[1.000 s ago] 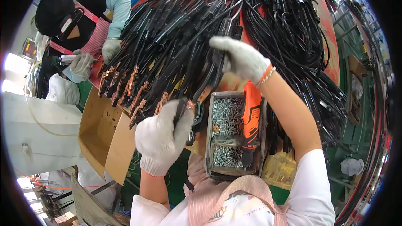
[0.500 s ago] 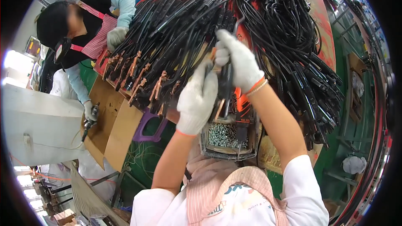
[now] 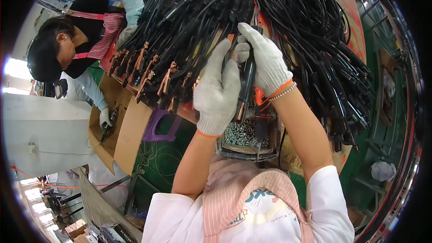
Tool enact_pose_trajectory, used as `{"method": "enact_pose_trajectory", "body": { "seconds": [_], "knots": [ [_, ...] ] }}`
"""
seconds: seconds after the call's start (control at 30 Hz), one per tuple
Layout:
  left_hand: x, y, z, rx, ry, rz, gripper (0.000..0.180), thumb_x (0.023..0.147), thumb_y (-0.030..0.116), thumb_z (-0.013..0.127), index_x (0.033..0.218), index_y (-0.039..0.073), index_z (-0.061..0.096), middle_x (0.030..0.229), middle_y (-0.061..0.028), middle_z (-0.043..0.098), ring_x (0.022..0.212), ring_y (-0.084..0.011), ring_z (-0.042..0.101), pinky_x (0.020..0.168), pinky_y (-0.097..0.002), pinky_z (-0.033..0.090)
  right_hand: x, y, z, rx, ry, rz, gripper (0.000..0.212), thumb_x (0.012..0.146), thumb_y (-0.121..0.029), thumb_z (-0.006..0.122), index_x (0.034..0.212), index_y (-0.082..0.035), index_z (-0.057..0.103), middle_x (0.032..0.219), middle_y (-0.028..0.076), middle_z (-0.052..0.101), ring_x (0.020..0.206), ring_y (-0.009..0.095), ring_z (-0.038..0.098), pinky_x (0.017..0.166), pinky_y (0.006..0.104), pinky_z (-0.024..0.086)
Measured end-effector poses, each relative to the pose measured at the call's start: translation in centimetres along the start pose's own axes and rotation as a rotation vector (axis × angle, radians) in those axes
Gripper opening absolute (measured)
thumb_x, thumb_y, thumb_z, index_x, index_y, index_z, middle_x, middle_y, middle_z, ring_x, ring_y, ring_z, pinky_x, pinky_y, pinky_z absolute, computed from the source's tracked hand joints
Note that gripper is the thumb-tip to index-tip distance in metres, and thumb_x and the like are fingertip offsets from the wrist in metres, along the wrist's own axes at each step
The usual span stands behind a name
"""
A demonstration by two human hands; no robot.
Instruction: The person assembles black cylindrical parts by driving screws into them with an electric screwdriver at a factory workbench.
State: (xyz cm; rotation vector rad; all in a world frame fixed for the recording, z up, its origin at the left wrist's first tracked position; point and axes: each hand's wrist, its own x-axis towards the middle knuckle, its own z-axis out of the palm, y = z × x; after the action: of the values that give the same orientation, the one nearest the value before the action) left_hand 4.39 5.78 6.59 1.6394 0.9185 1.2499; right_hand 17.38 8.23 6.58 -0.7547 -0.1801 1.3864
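- The red-topped surface [image 3: 358,45] is stretching away in front of the person, its paint looking scuffed.
- A great heap of black cables [image 3: 310,31] is covering much of it, spreading to both sides of the person's hands.
- A co-worker [image 3: 105,31] in a pink checked apron is leaning in at the left, a gloved hand holding a dark tool [image 3: 109,127] inside the cardboard box [image 3: 129,132].
- A purple plastic stool [image 3: 155,128] is standing below the edge of the surface, just beside that box.
- A rectangular bin [image 3: 245,155] is sitting close to the person's apron.
- The left hand [image 3: 218,90], in a white knitted glove, is pointing upward near the right one; I cannot tell whether its fingers are holding anything.
- The right hand [image 3: 268,60], gloved alike, is bending inward, and its fingers are gripping a black handle [image 3: 247,85].
- That handle is lying lengthwise between the two hands, its copper lower end pointing toward the bin.
- An orange-and-black power tool [image 3: 262,121] is resting at the bin's right side, partly hidden by the right hand.
- Copper clamp ends [image 3: 167,78] are poking out along the heap's left edge.
- Small silvery screws [image 3: 243,135] are filling the bin's near part.
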Motion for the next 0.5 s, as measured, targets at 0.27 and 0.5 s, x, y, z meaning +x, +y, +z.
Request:
{"method": "enact_pose_trajectory", "body": {
  "seconds": [0.27,0.5],
  "knots": [
    [-0.1,-2.0,0.6,0.046,0.031,0.293,0.029,0.098,0.006,0.049,0.126,0.002,0.058,0.118,-0.0143,0.069,0.104,-0.0299,0.069,0.089,-0.0338,0.053,0.3,-0.6,0.9,-0.077,-0.039,0.005,0.023,0.092,-0.024,0.07,0.092,-0.006,0.055,0.069,0.0,0.054,0.052,0.008,0.05,0.046,0.0224,0.046],
    [-1.2,-1.9,0.8,-0.33,-0.388,-0.556,0.067,0.096,0.02,0.057,0.15,0.004,0.02,0.087,-0.0101,0.06,0.058,-0.0162,0.06,0.053,-0.0308,0.051,-1.0,-0.6,1.5,-0.394,0.135,-0.375,0.049,0.089,-0.027,0.072,0.127,0.0,0.055,0.09,0.006,0.061,0.074,0.011,0.06,0.064,0.0233,0.052]
  ]
}}
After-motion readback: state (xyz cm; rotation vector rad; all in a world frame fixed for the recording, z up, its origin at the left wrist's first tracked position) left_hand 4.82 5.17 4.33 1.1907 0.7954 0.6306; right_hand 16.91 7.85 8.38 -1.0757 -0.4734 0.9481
